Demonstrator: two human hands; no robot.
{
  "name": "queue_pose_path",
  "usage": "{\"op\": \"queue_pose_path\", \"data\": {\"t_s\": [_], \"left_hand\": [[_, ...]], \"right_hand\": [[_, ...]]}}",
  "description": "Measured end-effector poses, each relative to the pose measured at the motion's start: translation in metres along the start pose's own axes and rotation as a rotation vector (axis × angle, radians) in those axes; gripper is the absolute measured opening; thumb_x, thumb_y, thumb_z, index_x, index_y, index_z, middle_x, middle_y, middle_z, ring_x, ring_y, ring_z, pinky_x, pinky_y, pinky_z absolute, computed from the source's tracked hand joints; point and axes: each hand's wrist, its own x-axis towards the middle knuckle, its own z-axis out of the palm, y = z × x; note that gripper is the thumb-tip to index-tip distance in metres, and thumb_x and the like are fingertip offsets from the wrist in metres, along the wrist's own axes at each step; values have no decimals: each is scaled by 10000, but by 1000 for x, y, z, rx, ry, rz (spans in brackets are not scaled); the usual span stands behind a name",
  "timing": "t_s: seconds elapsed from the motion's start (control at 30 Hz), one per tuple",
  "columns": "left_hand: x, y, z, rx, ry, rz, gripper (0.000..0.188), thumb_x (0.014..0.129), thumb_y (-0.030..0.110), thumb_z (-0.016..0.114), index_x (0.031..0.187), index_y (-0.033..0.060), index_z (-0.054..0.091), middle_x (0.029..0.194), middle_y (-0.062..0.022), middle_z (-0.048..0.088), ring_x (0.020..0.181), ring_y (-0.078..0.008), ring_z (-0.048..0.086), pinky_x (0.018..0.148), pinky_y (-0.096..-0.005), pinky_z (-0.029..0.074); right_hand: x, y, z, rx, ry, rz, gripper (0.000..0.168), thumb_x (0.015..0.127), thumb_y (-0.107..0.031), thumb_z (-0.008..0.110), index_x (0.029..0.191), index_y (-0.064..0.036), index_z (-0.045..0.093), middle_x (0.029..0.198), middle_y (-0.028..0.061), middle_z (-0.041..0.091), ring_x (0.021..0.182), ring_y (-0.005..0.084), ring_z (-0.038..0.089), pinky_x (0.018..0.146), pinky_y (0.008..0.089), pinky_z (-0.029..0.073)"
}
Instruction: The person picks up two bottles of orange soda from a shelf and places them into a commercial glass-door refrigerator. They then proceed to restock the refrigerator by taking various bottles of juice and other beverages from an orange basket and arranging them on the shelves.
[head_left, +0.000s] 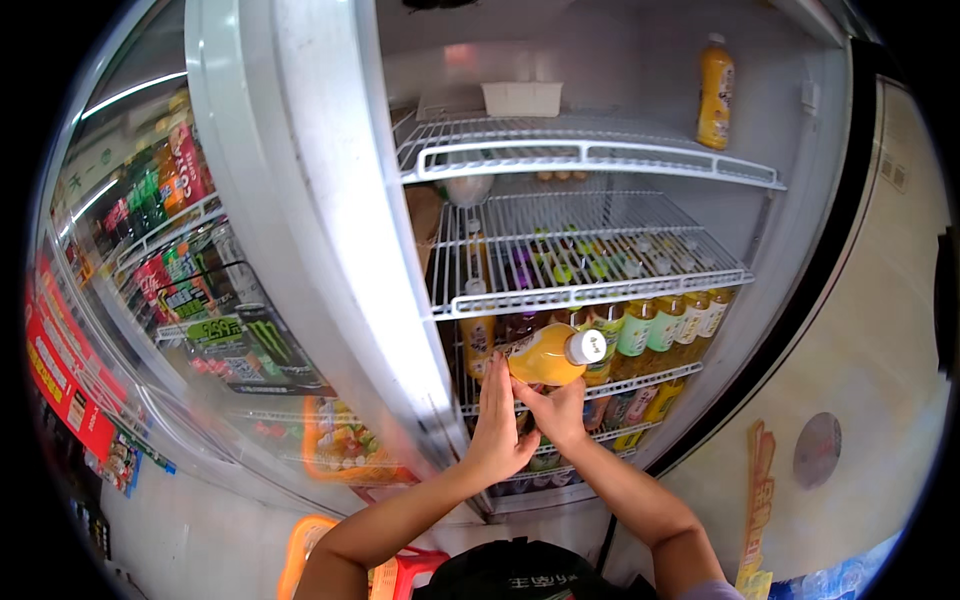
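Note:
An orange juice bottle with a white cap (546, 354) is tilted in front of the open fridge, its cap towards the right. My right hand (559, 409) grips it from below. Flat against its left side lies my left hand (499, 427), fingers extended and pointing up. Behind the hands, rows of drink bottles (636, 327) stand on a lower shelf, with similar orange bottles (477, 337) at the left end of the row. On the top shelf another orange bottle (715, 94) stands upright at the right.
Wire shelves with white front rails (600, 294) cross the fridge. A white tray (523, 99) sits on the top shelf. To the left are the frame post (337, 187) and a glass door (247, 420). An orange basket (304, 544) and a red stool (420, 564) stand low near me.

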Motion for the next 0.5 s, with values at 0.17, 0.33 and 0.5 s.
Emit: {"op": "queue_pose_path", "data": {"t_s": [0.17,0.33,0.5], "left_hand": [[-23,-49,-1,-113,-70,-185,1088,697,81,705,1444,-68,-72,1485,-324,63,1394,-457,102,1136,-462,146],[-25,-68,0,-450,-71,-417,1050,689,-12,601,1450,-42,-122,1510,-258,52,1423,-324,67,1146,-354,118],[-16,-66,4,-587,-34,-672,1027,624,-94,451,1458,-19,-143,1518,-258,41,1428,-322,63,1143,-319,100]], "right_hand": [[-8,34,33,-174,-78,-10,425,674,-155,779,1043,-33,608,972,154,655,900,344,633,780,410,495],[-5,47,55,-426,-73,-62,631,670,-251,804,1177,4,528,968,205,647,874,384,630,738,434,510],[-5,53,70,-557,-121,102,631,699,-324,777,1168,0,503,897,224,647,813,401,630,686,461,510]]}}
